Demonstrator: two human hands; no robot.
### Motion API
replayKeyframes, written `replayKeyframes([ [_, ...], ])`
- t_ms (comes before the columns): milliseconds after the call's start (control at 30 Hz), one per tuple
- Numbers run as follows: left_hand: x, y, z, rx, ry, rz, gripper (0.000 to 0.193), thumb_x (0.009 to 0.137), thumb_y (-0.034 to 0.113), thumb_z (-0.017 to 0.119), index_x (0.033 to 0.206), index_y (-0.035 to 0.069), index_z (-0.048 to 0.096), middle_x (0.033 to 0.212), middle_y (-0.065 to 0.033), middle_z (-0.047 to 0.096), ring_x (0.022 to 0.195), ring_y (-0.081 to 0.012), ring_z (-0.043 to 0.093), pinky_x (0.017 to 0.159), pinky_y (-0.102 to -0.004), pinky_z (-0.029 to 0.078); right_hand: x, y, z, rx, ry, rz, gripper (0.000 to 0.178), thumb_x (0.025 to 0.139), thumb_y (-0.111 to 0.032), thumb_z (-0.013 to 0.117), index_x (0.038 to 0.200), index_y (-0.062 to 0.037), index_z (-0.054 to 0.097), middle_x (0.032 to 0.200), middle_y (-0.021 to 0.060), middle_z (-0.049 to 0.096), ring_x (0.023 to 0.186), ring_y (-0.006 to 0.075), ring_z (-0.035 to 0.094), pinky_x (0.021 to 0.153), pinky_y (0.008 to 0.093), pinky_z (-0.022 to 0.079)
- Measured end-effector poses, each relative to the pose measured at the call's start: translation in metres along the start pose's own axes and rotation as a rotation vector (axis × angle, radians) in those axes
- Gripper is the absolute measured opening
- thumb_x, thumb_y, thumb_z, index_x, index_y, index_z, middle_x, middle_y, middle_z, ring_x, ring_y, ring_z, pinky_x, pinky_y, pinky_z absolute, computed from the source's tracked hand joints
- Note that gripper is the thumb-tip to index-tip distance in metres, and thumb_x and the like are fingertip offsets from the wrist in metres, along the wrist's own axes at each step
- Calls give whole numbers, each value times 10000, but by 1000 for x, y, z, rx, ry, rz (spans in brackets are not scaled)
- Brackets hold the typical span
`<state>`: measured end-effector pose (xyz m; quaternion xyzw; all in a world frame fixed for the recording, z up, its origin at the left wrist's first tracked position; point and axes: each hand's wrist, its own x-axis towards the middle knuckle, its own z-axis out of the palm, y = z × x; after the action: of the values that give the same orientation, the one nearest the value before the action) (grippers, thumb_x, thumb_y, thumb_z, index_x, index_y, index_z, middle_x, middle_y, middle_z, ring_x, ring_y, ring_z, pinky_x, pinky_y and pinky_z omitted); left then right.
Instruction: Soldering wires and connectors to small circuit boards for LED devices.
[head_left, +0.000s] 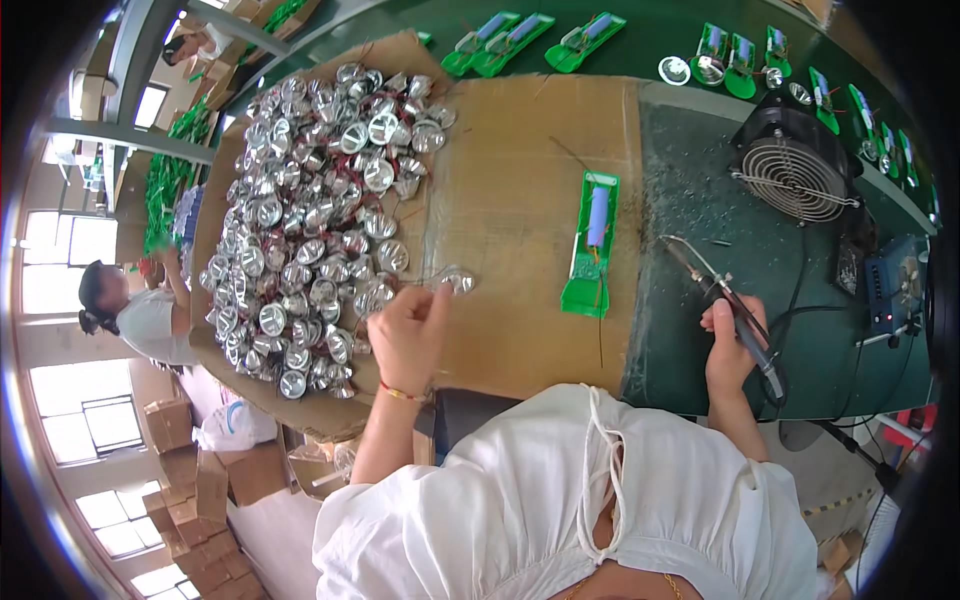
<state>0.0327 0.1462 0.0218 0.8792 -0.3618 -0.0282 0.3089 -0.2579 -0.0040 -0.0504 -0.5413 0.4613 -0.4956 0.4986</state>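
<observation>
Beside the heap of silvery lamp reflector cups, my left hand is closed, thumb and fingers pinched on a single reflector cup at its edge or wires; the exact grip is partly hidden. My right hand is wrapped round a soldering iron, its thin bent tip pointing up and left over the green bench. Between the two hands a green plastic lamp housing lies on the cardboard. Inside it are a blue cylindrical battery, a small circuit board and loose wires.
A cardboard sheet covers the bench middle. At the right stand a black fan with a wire guard and a blue soldering station, with cables around. More green housings line the far shelf. Another person works at the left.
</observation>
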Motion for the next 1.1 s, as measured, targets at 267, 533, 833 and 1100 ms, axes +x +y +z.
replayKeyframes([
  [267,1,-34,9,273,-29,-53,392,753,432,652,710,42,671,612,-101,604,541,-262,589,520,-352,444,-17,-3,0,-47,-30,-84,188,829,-100,612,913,41,522,701,88,590,600,116,567,577,235,485],
  [533,30,-6,55,-762,-256,-196,105,790,59,648,779,-45,646,634,1,597,591,-41,533,553,-181,431,-33,-18,8,-46,-79,-88,167,825,-68,603,905,37,501,707,94,589,605,116,563,579,237,470],
  [833,-5,34,69,-712,-517,-241,109,800,91,654,783,-16,641,616,-20,592,572,-70,543,539,-211,440,-39,-26,12,-63,-320,-108,153,802,-55,593,874,31,489,687,101,571,605,122,541,576,248,461],
  [1100,-10,43,80,-335,-504,227,159,738,173,701,704,22,662,717,-83,510,649,-206,512,569,-313,421,-36,-25,24,-124,-294,-115,160,800,-71,634,847,37,525,704,90,587,586,115,570,543,234,466],
])
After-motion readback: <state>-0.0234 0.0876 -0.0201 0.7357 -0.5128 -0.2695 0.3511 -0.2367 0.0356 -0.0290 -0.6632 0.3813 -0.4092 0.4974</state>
